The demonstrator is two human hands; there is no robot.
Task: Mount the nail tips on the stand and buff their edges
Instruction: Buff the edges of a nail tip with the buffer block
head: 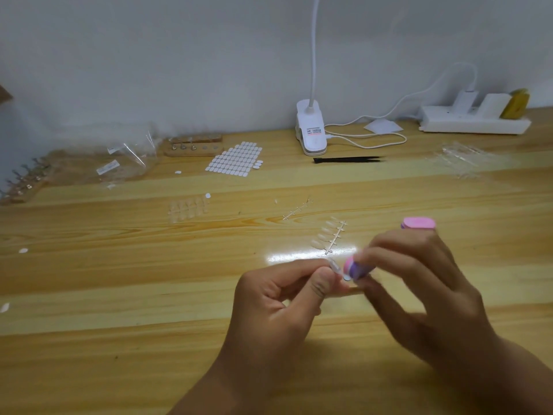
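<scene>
My left hand (278, 298) pinches a small clear nail tip (337, 269) between thumb and fingers, low over the wooden table (119, 324). My right hand (419, 292) grips a pink and purple buffer block (419, 223), its near end (350, 266) against the nail tip. A sprue of clear nail tips (329, 236) lies just beyond my hands. More loose nail tips (187, 208) lie to the left. A wooden stand (194, 146) with metal holders sits at the back left.
A sheet of white adhesive tabs (236, 160) lies beside the stand. A white clip lamp (311, 131), its cable, a black file (348, 159) and a power strip (474, 121) are at the back. Plastic bags (125, 163) and another stand (24, 184) lie far left.
</scene>
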